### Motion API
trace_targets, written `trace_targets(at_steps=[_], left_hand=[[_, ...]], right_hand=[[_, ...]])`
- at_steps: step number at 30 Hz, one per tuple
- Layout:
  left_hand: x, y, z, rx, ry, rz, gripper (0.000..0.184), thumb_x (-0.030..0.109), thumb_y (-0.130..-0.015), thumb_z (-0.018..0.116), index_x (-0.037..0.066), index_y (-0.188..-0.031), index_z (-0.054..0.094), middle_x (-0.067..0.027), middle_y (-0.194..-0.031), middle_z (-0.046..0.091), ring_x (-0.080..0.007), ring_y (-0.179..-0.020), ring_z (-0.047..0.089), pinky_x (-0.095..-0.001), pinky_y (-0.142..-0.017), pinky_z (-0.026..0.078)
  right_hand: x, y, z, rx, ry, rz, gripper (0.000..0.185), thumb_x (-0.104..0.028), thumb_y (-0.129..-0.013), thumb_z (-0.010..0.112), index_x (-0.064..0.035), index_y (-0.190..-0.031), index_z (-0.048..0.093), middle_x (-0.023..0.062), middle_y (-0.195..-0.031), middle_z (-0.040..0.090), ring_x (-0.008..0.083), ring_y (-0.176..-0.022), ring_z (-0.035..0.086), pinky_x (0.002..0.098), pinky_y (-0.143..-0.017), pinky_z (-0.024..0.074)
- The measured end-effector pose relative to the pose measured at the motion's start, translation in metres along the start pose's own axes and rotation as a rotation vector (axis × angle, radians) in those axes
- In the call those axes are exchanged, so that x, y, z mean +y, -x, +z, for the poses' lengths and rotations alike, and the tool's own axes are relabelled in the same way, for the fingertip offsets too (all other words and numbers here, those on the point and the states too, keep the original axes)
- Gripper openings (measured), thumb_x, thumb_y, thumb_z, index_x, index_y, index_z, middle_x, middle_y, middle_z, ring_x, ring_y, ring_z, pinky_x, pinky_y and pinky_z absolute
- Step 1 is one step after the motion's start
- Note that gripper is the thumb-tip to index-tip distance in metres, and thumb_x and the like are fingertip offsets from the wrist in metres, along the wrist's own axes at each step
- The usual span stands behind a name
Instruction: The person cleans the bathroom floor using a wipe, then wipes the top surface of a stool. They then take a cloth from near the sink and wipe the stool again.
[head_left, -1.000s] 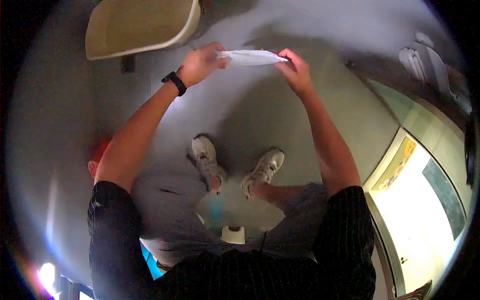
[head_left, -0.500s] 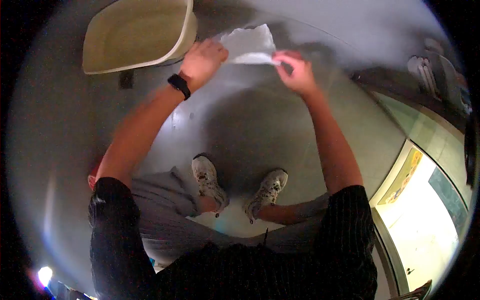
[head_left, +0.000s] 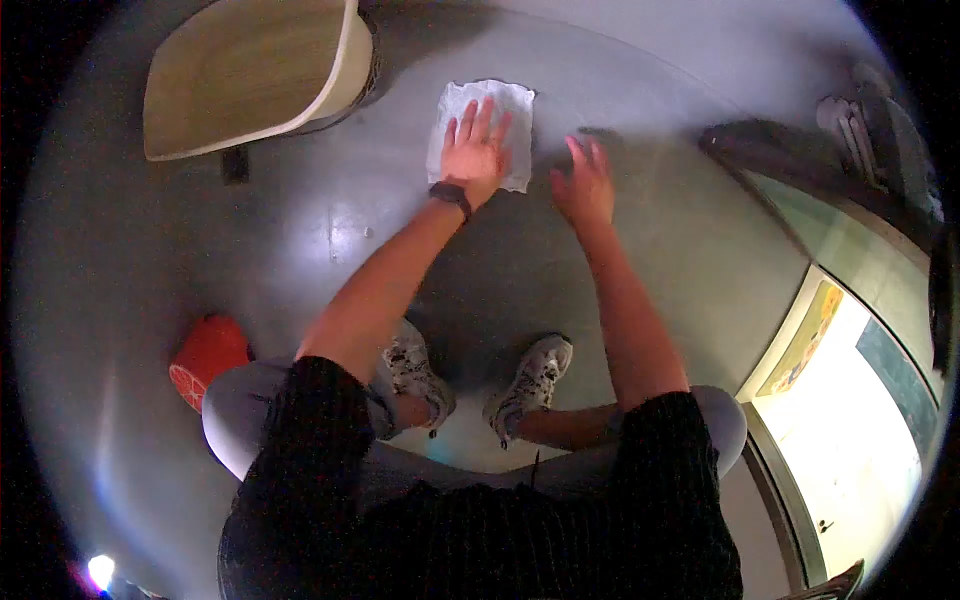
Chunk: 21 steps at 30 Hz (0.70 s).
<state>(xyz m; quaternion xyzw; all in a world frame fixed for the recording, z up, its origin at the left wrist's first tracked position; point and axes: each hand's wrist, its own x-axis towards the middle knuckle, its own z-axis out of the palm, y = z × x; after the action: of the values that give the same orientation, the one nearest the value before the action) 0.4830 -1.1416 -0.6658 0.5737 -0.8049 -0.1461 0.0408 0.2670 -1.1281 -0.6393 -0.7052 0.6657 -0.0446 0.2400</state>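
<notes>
A white sheet of tissue or thin cloth (head_left: 518,105) lies flat on the grey floor (head_left: 480,260) in front of me; which of the two I cannot tell. Over its middle my left hand (head_left: 476,158) rests with the fingers spread and a dark watch (head_left: 452,197) on the wrist. To the right of the sheet, apart from it, my right hand (head_left: 585,185) hovers with its fingers apart and nothing in them.
A large cream tub (head_left: 345,75) stands at the upper left. By my left knee sits a red container (head_left: 212,355). My shoes (head_left: 530,380) are planted below the hands. A bright doorway (head_left: 850,440) is at the lower right, and dark items (head_left: 790,165) line the right side.
The white sheet, held up between both hands before, is now on the floor. My left hand has moved right onto it; my right hand has let go and moved slightly down.
</notes>
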Motion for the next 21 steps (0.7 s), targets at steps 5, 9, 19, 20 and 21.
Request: trace_targets(at_steps=[5,9,19,20,21], left_hand=[[0.021,-0.012,0.032,0.103,0.062,-0.363,0.076,0.054,-0.095,0.054,0.024,-0.16,0.03,-0.0135,-0.169,0.017,-0.0401,-0.154,0.018,-0.0659,-0.119,0.017],[-0.04,-0.031,0.032,0.102,-0.005,-0.171,0.084,0.066,-0.093,0.052,0.024,-0.161,0.028,-0.0119,-0.169,0.016,-0.0379,-0.154,0.018,-0.0646,-0.12,0.013],[-0.045,-0.134,0.053,0.288,-0.16,-0.363,0.086,0.067,-0.094,0.044,0.016,-0.161,0.026,-0.0145,-0.169,0.016,-0.0393,-0.155,0.012,-0.0675,-0.119,0.01],[-0.029,-0.141,0.055,0.223,-0.139,-0.323,0.085,0.066,-0.095,0.041,0.015,-0.162,0.024,-0.0133,-0.169,0.016,-0.0372,-0.156,0.012,-0.0668,-0.119,0.01],[-0.013,-0.15,0.066,0.272,-0.058,-0.261,0.085,0.067,-0.096,0.038,0.016,-0.162,0.022,-0.0142,-0.169,0.016,-0.04,-0.155,0.012,-0.0689,-0.119,0.01]], right_hand=[[0.01,0.038,-0.014,-0.156,0.181,0.386,0.116,-0.04,-0.074,0.087,-0.0243,-0.162,0.013,0.0276,-0.165,0.011,0.049,-0.152,0.015,0.0545,-0.117,0.0357],[0.038,0.065,0.004,-0.279,0.09,0.508,0.14,-0.039,-0.061,0.095,-0.0307,-0.163,0.001,0.0266,-0.167,-0.001,0.0568,-0.15,0.005,0.0582,-0.116,0.0361],[0.044,0.063,0.0,-0.24,0.061,0.478,0.142,-0.037,-0.056,0.097,-0.0314,-0.163,0.004,0.0276,-0.166,-0.002,0.0606,-0.147,0.01,0.0625,-0.113,0.0376],[0.042,0.063,-0.001,-0.246,0.064,0.482,0.142,-0.037,-0.056,0.097,-0.0314,-0.163,0.004,0.0276,-0.166,-0.002,0.0606,-0.147,0.01,0.0625,-0.113,0.0376],[0.037,0.06,-0.007,-0.275,0.061,0.501,0.141,-0.037,-0.056,0.097,-0.0309,-0.163,0.005,0.0281,-0.166,-0.001,0.0615,-0.147,0.009,0.0627,-0.113,0.0371]])
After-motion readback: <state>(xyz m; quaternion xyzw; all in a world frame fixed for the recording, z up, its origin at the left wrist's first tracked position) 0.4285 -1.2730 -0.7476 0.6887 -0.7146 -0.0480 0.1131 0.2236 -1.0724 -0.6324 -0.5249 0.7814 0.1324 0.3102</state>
